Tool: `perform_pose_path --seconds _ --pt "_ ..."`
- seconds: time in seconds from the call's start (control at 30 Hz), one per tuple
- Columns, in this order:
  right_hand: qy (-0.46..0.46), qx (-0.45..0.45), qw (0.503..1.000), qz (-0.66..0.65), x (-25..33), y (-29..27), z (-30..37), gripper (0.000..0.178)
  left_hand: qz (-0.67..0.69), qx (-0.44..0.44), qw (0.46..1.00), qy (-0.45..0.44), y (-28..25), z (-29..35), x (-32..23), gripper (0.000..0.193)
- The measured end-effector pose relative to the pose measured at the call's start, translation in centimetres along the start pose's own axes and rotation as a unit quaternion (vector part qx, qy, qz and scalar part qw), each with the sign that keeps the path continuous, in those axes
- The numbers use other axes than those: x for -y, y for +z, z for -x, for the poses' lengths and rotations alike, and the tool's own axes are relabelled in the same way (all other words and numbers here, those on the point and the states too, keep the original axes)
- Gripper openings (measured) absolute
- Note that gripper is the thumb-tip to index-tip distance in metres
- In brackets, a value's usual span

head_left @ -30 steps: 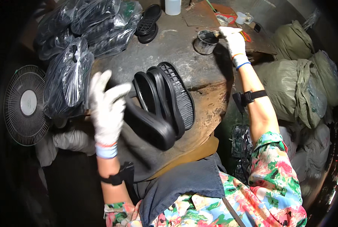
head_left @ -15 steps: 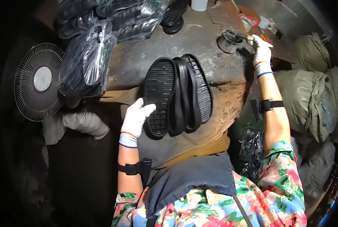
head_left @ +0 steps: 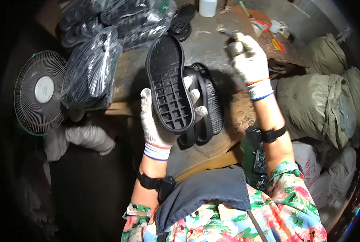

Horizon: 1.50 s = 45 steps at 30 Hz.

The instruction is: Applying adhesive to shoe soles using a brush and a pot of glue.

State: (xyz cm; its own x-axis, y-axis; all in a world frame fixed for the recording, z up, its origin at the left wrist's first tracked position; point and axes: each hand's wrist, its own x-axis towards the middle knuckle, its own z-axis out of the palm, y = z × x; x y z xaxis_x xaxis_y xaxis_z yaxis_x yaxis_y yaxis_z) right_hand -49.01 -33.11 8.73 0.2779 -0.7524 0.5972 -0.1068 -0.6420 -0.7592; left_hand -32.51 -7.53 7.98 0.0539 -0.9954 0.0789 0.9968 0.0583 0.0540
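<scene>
1. Looking down from the head camera, I see the left hand [head_left: 157,125] in a white glove. It is holding one black shoe sole [head_left: 168,84] up in the air, with the bumpy grid side facing up. The fingers [head_left: 194,97] curl around its edge from behind.
2. Under that sole, more black soles [head_left: 210,105] stand on edge in a row on the counter [head_left: 212,44].
3. The right hand [head_left: 250,60] is raised above the far part of the counter. It is closed around a small dark thing [head_left: 233,47]. That thing is blurry, so I cannot tell what it is.
4. Bags of black soles [head_left: 91,72] sit to the left, with a fan [head_left: 39,90] beside them. Big green sacks [head_left: 321,105] sit to the right.
5. The lifted sole is held only by its lower end. I think it could tip and fall onto the row below.
6. The row looks like it is leaning. A bump from the sole or the arm might knock it flat.
</scene>
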Motion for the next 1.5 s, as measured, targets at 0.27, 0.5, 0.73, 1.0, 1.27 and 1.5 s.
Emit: perform_pose_path --seconds 0.27,0.5,0.73,1.0,1.27,1.5 --pt "0.013 -0.016 0.981 -0.191 -1.9 5.0 0.6 0.026 -0.058 -0.038 0.996 -0.060 -0.7 0.5 1.4 0.084" --pt "-0.190 0.072 0.971 0.123 1.0 5.4 1.6 0.025 -0.051 -0.058 0.993 -0.090 -1.7 1.3 0.7 0.081" --pt "0.139 0.218 0.935 -0.244 8.9 4.3 7.3 0.019 -0.006 -0.049 0.998 -0.050 -3.7 1.0 0.9 0.076" --pt "0.206 0.288 0.872 -0.337 11.8 0.9 12.9 0.017 -0.099 -0.095 0.991 0.002 -4.6 0.5 -2.6 0.064" --pt "0.230 0.281 0.898 -0.248 10.7 -0.1 11.6 0.017 -0.557 -0.184 0.806 0.076 -3.7 3.1 -3.2 0.055" --pt "0.184 0.135 0.959 -0.170 5.8 -0.5 6.1 0.016 -0.499 -0.125 0.857 -0.020 -1.9 3.1 -2.8 0.057"
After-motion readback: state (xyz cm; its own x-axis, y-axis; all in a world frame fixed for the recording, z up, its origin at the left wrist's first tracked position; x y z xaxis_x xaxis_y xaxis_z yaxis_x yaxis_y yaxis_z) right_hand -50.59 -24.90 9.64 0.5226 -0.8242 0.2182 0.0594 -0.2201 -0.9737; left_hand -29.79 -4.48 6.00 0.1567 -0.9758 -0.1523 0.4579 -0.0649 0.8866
